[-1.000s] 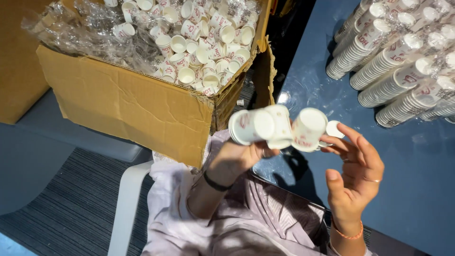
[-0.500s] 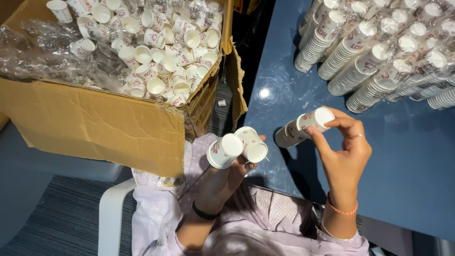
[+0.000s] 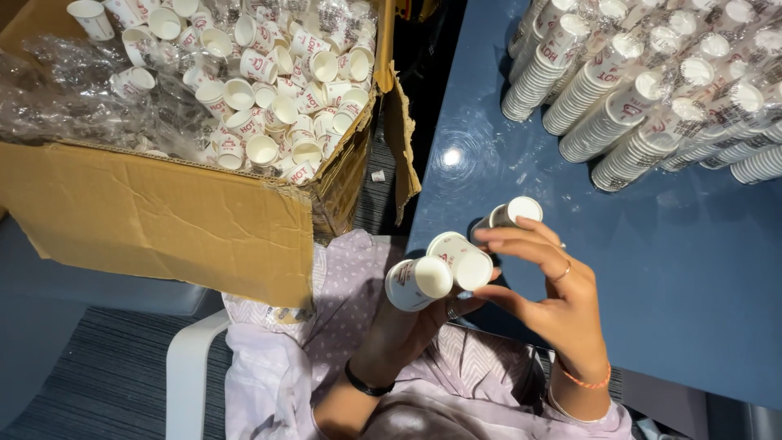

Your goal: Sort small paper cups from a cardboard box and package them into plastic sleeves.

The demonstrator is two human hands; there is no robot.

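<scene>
The left hand (image 3: 423, 314) is curled closed around two small white paper cups (image 3: 440, 269), bases up. The right hand (image 3: 550, 281), fingers half open, touches one cup and pinches a short cup stack (image 3: 509, 216) over the blue table (image 3: 652, 277), beside the cardboard box (image 3: 163, 220) of loose cups.

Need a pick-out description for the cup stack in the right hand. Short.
Start at the dark blue table and go to its near left edge. The right hand holds a short stack of white paper cups with red print there. Unlike the long rows lying at the table's far end, it is short and gripped by fingers.
</scene>
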